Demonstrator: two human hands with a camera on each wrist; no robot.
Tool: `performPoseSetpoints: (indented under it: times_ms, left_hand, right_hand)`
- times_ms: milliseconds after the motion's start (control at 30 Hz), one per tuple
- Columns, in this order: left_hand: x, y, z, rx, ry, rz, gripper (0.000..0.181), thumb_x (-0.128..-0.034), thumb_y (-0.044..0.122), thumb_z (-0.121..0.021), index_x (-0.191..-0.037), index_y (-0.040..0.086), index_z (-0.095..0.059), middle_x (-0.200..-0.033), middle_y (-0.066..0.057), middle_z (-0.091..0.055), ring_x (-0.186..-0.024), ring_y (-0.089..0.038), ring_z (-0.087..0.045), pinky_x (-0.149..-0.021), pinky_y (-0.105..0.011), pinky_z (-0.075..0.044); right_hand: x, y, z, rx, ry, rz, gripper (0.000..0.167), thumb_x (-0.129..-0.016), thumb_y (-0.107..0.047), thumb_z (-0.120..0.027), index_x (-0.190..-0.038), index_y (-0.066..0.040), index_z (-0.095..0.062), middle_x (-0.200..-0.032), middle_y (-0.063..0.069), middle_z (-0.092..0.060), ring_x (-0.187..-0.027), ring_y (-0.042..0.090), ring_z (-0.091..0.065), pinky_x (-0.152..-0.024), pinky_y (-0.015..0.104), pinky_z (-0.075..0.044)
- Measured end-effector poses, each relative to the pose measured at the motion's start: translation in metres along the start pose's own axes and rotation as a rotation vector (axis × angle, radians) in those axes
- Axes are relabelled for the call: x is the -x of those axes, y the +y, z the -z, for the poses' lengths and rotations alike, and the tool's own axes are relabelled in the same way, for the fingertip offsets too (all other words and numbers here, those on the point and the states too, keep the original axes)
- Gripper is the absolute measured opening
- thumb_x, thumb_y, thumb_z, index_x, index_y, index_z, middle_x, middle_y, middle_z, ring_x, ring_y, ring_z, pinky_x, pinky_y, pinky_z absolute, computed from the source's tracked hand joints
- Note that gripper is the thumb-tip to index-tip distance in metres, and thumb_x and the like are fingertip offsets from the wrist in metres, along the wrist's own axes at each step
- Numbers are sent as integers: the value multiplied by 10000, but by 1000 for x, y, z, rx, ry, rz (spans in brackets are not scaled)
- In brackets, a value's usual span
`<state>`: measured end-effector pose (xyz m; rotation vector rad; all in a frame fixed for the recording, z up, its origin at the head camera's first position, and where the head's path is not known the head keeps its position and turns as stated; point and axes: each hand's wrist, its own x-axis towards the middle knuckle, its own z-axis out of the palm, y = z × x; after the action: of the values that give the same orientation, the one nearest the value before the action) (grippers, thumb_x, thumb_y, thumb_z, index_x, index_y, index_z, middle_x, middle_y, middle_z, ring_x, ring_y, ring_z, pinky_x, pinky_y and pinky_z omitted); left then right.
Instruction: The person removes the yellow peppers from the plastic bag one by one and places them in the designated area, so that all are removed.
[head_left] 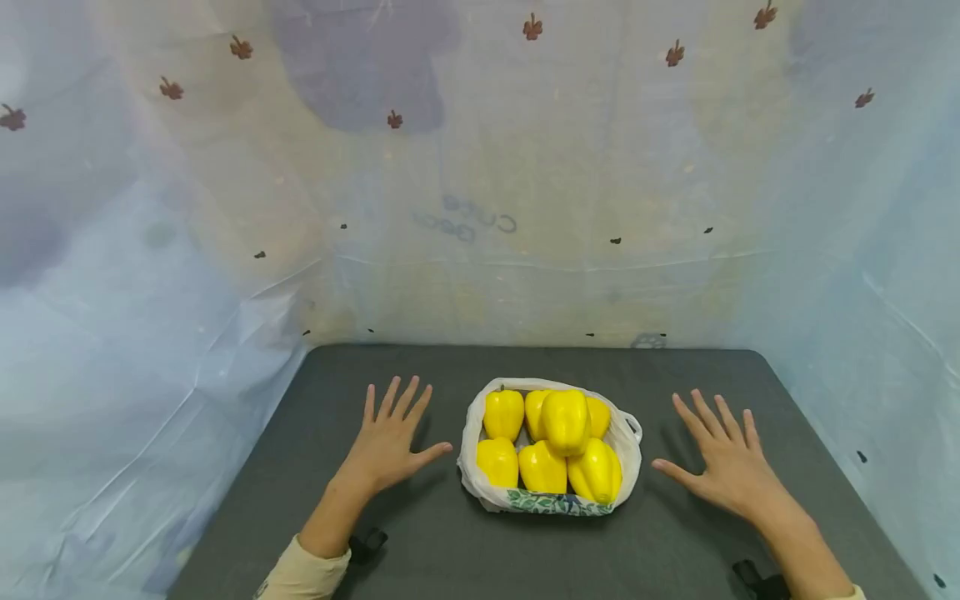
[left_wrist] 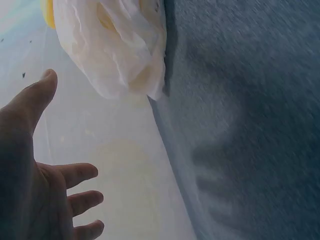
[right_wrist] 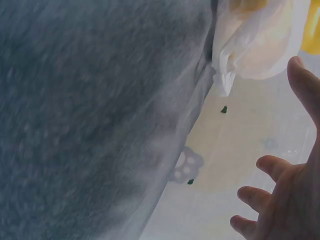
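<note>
A white plastic bag point(head_left: 472, 467) with a green leaf print along its front sits open in the middle of the table, its rim spread wide. Several yellow bell peppers point(head_left: 566, 421) lie inside, one resting on top of the others. To the left of the bag, my left hand point(head_left: 386, 446) hovers with fingers spread, touching nothing. My right hand point(head_left: 731, 471) is held likewise on the other side, apart from the bag's handle loop point(head_left: 634, 427). In the left wrist view the bag's side point(left_wrist: 112, 50) shows beyond the thumb; the right wrist view shows the bag point(right_wrist: 260, 45) too.
The dark grey table point(head_left: 420, 558) has rounded far corners. A pale patterned plastic sheet point(head_left: 525, 167) hangs behind it and along both sides, with small brown and dark marks. Black straps point(head_left: 367, 546) are at both wrists.
</note>
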<state>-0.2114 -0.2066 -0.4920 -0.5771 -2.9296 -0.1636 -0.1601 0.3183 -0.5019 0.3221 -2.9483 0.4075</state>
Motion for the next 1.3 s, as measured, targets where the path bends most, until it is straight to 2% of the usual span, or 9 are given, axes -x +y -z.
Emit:
performPoseSetpoints:
  times_ms: [200, 367, 567, 700, 900, 1100, 1300]
  left_hand:
    - [-8, 12, -3, -26, -32, -34, 1068, -945, 829, -550, -1722, 154, -267, -1790, -131, -153, -1648, -424, -98, -1289, -717, -18]
    - [-15, 24, -2, -34, -36, -78, 1067, -947, 828, -550, -1726, 162, -254, -1793, -121, -157, -1653, -403, -93, -1299, -699, -42]
    - [-23, 38, 0, -14, -67, -123, 1071, -954, 827, -537, -1735, 169, -215, -1795, -115, -156, -1657, -384, -90, -1306, -684, -38]
    - [-28, 46, 2, 8, -78, -153, 1065, -964, 817, -536, -1737, 167, -200, -1794, -114, -163, -1656, -382, -103, -1309, -675, -29]
    - [-34, 60, 1, 13, -91, -202, 1068, -968, 828, -508, -1736, 154, -200, -1797, -98, -143, -1658, -363, -105, -1315, -662, -51]
    - [-40, 74, 1, 25, -63, -256, 1039, -985, 790, -534, -1726, 126, -237, -1788, -115, -176, -1651, -375, -137, -1311, -669, -90]
    - [-48, 89, 3, 69, -48, -297, 1002, -1000, 750, -559, -1731, 153, -222, -1786, -116, -187, -1654, -356, -134, -1325, -629, -104]
  right_hand:
    - [-1, -13, 3, -10, -10, 34, 1087, -923, -710, -714, -1728, -153, -241, -1777, 223, -142, -1621, 525, -46, -1263, 679, 174]
    - [-1, -21, 4, -8, -14, 58, 1077, -924, -707, -715, -1727, -161, -250, -1785, 193, -141, -1630, 499, -51, -1271, 664, 171]
    - [-1, -31, 1, -5, 4, 102, 1078, -916, -709, -725, -1729, -184, -251, -1790, 168, -144, -1637, 473, -73, -1278, 668, 147]
    - [-1, -38, -1, -10, -13, 118, 1092, -918, -724, -712, -1741, -218, -203, -1799, 145, -116, -1640, 464, -71, -1281, 673, 132]
    - [0, -47, -3, -28, -26, 137, 1095, -913, -723, -719, -1729, -169, -244, -1787, 169, -161, -1628, 481, -118, -1291, 660, 119]
    - [0, -56, -5, -40, -61, 146, 1112, -900, -758, -705, -1719, -142, -273, -1763, 204, -225, -1612, 499, -162, -1300, 635, 119]
    - [2, -61, -8, -61, -85, 149, 1135, -895, -768, -702, -1708, -93, -286, -1764, 200, -225, -1601, 498, -196, -1309, 577, 147]
